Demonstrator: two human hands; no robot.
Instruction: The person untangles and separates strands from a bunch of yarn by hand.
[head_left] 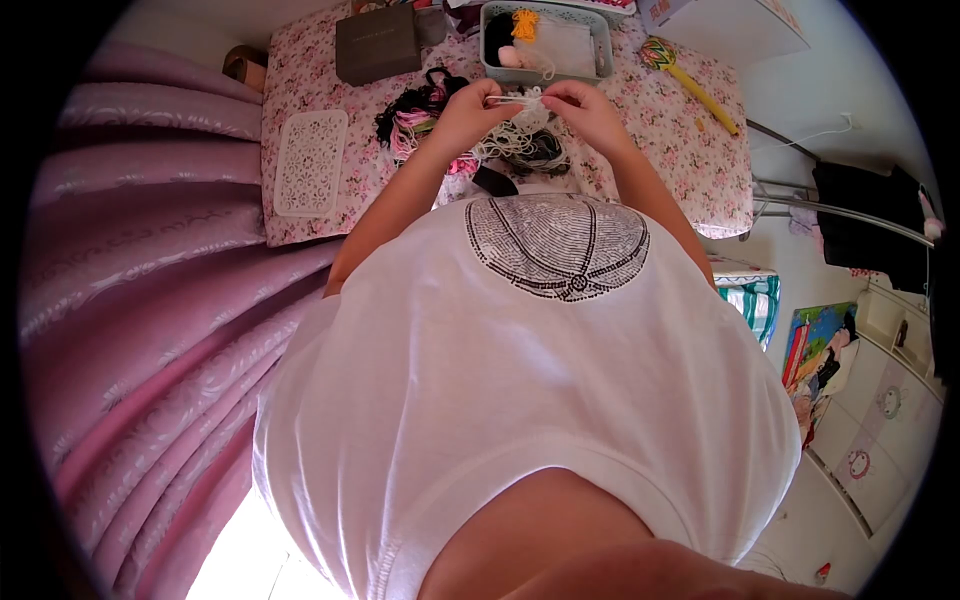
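White yarn [533,122] stretches between my two hands over the far part of the table. My left hand [474,115] pinches strands of it with thumb and forefinger. Opposite it, my right hand [588,112] is closed on the same yarn, its fingertips close to a looped bunch. Below and between the hands lies a tangled heap of yarn [410,122] in black, pink, white and grey. Loose white strands hang down onto this heap. A small dark flat piece [494,181] sits at its near edge; I cannot make out what it is.
A pale basket [606,50] with black, orange and white yarn stands behind my hands. Left of it is a dark grey box [378,45]. The floral tablecloth [660,165] also bears a white lattice lid [311,163] and a yellow-handled stick [705,98]. Pink curtains [170,230] hang at left.
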